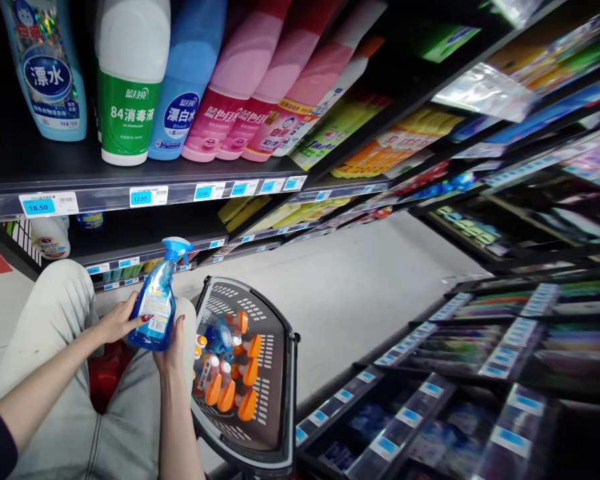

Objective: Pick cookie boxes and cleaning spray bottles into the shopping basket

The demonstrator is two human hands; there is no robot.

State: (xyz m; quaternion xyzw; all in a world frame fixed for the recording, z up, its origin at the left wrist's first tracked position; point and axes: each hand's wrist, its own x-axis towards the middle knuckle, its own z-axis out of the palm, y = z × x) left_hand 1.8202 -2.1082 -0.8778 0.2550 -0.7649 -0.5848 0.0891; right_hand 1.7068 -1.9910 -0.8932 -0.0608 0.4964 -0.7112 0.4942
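Note:
A blue spray bottle (156, 300) with a light blue trigger head stands nearly upright between my two hands, above my knees. My left hand (123, 321) grips it from the left, thumb across the label side. On its right side, my right hand (173, 347) is wrapped round the lower part, with some fingers hidden behind the bottle. Just right of my knee is a dark shopping basket (285, 400). Inside it lie several bottles with orange trigger heads (251, 372) and a blue bottle (219, 339).
A black shelf (55, 163) ahead carries several cleaner bottles, among them a white and green bottle (130, 100) and a pink bottle (215, 127). Price tags (49, 204) line its edge. Pale floor (350, 287) runs along the aisle. Low display racks (410, 413) border the right side.

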